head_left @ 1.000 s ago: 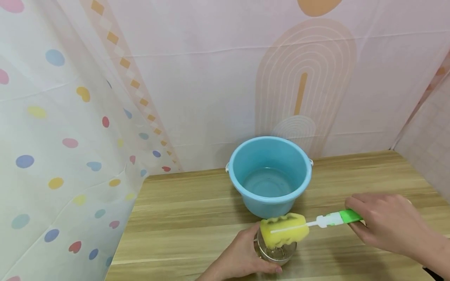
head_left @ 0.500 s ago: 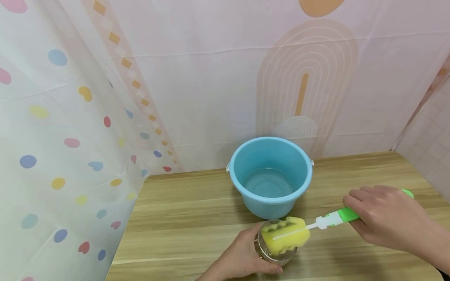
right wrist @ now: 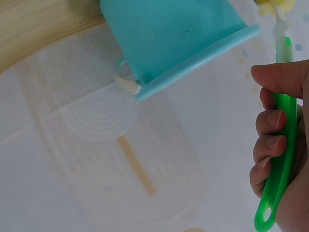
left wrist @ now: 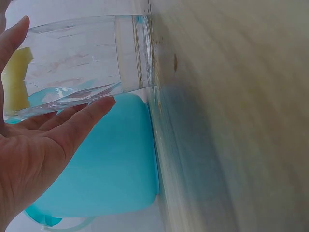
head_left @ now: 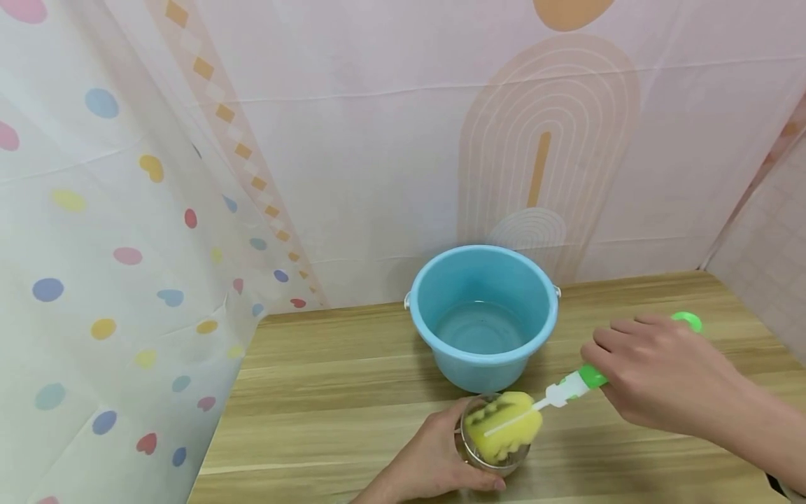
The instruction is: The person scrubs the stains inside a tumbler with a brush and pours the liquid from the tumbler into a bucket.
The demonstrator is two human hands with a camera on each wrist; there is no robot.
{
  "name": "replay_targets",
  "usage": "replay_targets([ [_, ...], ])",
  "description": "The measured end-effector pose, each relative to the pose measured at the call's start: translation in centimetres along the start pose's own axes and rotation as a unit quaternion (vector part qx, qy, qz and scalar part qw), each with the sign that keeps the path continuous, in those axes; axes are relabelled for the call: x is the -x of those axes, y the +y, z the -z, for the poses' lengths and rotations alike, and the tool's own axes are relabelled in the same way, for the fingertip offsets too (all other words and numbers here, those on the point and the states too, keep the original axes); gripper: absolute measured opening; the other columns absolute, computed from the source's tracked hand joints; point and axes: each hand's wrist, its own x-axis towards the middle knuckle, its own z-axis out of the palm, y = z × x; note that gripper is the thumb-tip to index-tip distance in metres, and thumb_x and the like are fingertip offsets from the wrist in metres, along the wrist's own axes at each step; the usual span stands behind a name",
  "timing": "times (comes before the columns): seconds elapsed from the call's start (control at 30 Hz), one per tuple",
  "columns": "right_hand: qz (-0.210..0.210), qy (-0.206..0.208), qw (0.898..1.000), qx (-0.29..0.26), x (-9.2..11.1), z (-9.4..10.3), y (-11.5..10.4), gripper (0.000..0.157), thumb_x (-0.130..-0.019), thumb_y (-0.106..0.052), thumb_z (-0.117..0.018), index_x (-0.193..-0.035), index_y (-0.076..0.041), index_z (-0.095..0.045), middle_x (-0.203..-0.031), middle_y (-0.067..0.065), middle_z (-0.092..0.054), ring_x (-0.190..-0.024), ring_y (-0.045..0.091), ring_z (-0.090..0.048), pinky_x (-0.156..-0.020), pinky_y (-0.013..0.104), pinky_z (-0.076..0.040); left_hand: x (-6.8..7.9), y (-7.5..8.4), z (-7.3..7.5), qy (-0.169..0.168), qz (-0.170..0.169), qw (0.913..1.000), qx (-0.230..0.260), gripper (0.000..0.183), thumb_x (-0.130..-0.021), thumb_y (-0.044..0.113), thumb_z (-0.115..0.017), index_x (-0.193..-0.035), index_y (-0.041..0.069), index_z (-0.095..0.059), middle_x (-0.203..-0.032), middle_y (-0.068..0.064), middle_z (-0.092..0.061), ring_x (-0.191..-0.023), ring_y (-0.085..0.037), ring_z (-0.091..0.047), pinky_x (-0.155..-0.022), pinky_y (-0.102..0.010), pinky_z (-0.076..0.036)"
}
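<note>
Low centre in the head view, the left hand (head_left: 437,455) had its grip round a smooth, clear glass cup (left wrist: 82,53). The right hand (head_left: 661,374), lower right, clasped a green-handled brush (head_left: 564,389); its lumpy yellow sponge head (head_left: 508,423) sat seemingly partway inside the cup. A round blue bucket (head_left: 488,360) stood mid-frame on the wood-grained table (head_left: 327,392). Since half a second earlier, the right hand had shifted up-left, steepening the brush.

Bare left hand (head_left: 437,455), bare right hand (head_left: 661,374) with short nails (right wrist: 274,118), and there, a dark band (head_left: 775,484) on the right forearm (head_left: 752,423)!
</note>
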Motion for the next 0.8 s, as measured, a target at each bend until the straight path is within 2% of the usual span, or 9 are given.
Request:
replay_targets([
  [0.1,0.01,-0.007,1.0,0.006,-1.0,0.0,-0.1,0.024,-0.084,-0.007,-0.024,-0.067,-0.014,-0.04,-0.064,-0.008,-0.02,-0.06,0.007,-0.014,-0.054,0.019,-0.017,0.0,0.0,0.0,-0.001,0.001,1.0,0.004,0.084,-0.072,0.024,-0.1,-0.143,0.032,-0.055,-0.136,0.015,-0.062,-0.121,-0.008,-0.06,-0.105,-0.029,-0.049],
  [0.3,0.032,0.001,0.999,0.022,-2.7,-0.1,-0.6,0.026,-0.083,0.003,-0.022,-0.064,-0.014,-0.029,-0.062,-0.005,-0.016,-0.06,0.01,-0.011,-0.055,0.022,-0.014,-0.1,-0.1,0.0,-0.007,0.0,0.9999,0.013,0.084,-0.073,0.026,-0.099,-0.144,0.033,-0.054,-0.137,0.014,-0.062,-0.121,-0.009,-0.06,-0.105,-0.03,-0.05],
  [0.8,0.095,-0.043,0.992,0.07,-3.9,-1.6,-1.9,0.027,-0.085,0.007,-0.024,-0.066,-0.009,-0.035,-0.062,0.001,-0.024,-0.058,0.016,-0.022,-0.056,0.025,-0.022,0.0,0.1,0.2,-0.013,0.003,0.9998,0.013,0.079,-0.075,0.026,-0.098,-0.141,0.031,-0.055,-0.133,0.013,-0.062,-0.117,-0.008,-0.061,-0.099,-0.028,-0.052],
])
